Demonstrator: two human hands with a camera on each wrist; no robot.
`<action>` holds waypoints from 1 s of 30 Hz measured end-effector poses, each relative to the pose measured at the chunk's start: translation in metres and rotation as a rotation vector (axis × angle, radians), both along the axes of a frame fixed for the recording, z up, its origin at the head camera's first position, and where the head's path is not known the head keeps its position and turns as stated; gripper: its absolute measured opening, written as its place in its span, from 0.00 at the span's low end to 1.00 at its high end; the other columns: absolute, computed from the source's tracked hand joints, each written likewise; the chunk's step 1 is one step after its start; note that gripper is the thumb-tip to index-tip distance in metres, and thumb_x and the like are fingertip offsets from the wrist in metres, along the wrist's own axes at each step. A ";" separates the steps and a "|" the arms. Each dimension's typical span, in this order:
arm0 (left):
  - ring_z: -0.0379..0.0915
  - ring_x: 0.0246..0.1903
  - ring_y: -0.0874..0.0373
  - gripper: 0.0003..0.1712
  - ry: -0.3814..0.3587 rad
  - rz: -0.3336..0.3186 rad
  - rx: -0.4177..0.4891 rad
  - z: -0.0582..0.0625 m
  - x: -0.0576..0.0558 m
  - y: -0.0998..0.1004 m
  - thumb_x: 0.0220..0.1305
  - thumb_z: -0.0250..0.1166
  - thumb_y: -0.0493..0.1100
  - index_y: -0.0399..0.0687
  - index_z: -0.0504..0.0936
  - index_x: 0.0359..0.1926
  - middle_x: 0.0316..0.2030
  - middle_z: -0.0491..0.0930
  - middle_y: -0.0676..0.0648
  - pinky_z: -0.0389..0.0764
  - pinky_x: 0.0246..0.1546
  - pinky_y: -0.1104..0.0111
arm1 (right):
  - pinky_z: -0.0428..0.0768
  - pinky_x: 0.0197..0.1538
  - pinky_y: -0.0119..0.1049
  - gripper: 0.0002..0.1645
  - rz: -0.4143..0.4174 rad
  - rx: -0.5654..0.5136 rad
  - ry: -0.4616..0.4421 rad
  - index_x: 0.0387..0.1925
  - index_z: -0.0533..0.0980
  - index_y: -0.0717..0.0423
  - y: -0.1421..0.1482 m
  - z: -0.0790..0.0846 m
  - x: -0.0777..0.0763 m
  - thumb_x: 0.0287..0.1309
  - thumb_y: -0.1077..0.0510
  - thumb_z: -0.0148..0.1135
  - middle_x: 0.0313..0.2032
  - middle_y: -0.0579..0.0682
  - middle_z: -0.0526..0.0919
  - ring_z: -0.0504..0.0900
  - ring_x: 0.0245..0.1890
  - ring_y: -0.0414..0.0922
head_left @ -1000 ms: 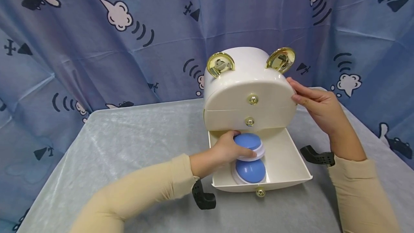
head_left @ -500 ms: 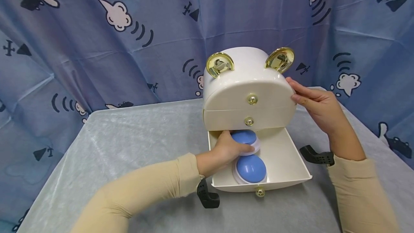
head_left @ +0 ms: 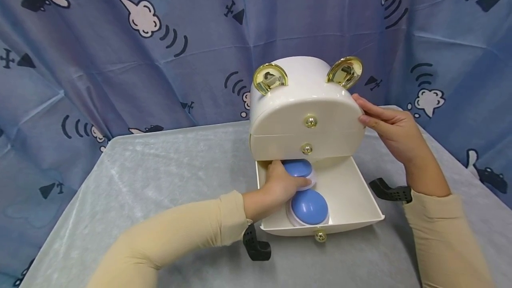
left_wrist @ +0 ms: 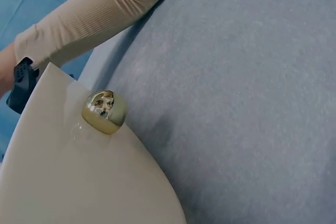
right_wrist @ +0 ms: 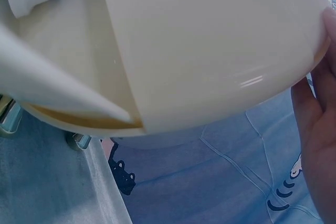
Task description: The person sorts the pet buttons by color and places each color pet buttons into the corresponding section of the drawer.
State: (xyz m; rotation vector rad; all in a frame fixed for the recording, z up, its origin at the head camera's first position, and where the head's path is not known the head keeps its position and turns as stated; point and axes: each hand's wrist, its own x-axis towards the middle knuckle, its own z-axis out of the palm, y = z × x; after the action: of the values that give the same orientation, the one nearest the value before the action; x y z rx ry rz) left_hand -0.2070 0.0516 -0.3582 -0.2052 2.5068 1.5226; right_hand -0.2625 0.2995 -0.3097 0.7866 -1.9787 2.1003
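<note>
A white box [head_left: 308, 79] with two gold ears has its bottom drawer [head_left: 350, 190] pulled out. In that drawer my left hand [head_left: 280, 183] grips a round jar [head_left: 298, 169] with a blue domed lid and white base, close to the box's front. A second blue-lidded jar [head_left: 309, 207] sits nearer the drawer front. My right hand [head_left: 394, 132] rests its fingertips and thumb against the box's right side, fingers fairly straight. The left wrist view shows only the drawer front with its gold knob [left_wrist: 105, 111]; my left hand is hidden there.
Two upper drawers stay closed, with gold knobs [head_left: 310, 121]. The box stands on a grey cloth-covered table [head_left: 180, 163]. Behind it hangs a blue patterned curtain [head_left: 208, 43].
My left hand has moved the held jar back and slightly left within the drawer, away from above the front jar. My right hand keeps its place on the box.
</note>
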 end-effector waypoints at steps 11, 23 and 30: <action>0.68 0.64 0.41 0.52 -0.016 -0.041 -0.042 0.000 -0.001 -0.003 0.49 0.79 0.43 0.33 0.59 0.69 0.64 0.66 0.32 0.70 0.69 0.54 | 0.75 0.57 0.17 0.24 -0.027 0.014 -0.018 0.63 0.72 0.61 0.000 -0.001 0.000 0.66 0.71 0.56 0.59 0.37 0.81 0.77 0.61 0.29; 0.62 0.69 0.44 0.48 -0.019 -0.170 0.221 0.024 0.027 -0.032 0.49 0.75 0.36 0.34 0.62 0.70 0.68 0.67 0.37 0.62 0.73 0.51 | 0.75 0.58 0.17 0.25 -0.036 0.030 -0.038 0.63 0.72 0.59 -0.002 -0.003 -0.001 0.66 0.70 0.57 0.60 0.36 0.80 0.76 0.62 0.29; 0.73 0.64 0.51 0.32 -0.078 -0.338 0.506 0.056 0.063 -0.057 0.60 0.68 0.37 0.33 0.70 0.65 0.62 0.76 0.37 0.71 0.69 0.64 | 0.76 0.57 0.16 0.24 -0.034 0.020 -0.038 0.63 0.73 0.60 -0.002 0.001 0.000 0.66 0.70 0.57 0.59 0.37 0.81 0.77 0.60 0.28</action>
State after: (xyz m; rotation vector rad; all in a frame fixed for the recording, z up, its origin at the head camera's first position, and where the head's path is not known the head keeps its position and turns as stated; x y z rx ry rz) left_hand -0.1442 -0.0056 -0.3026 0.2209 1.8915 1.8782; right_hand -0.2624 0.2978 -0.3092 0.7156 -2.0207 2.0952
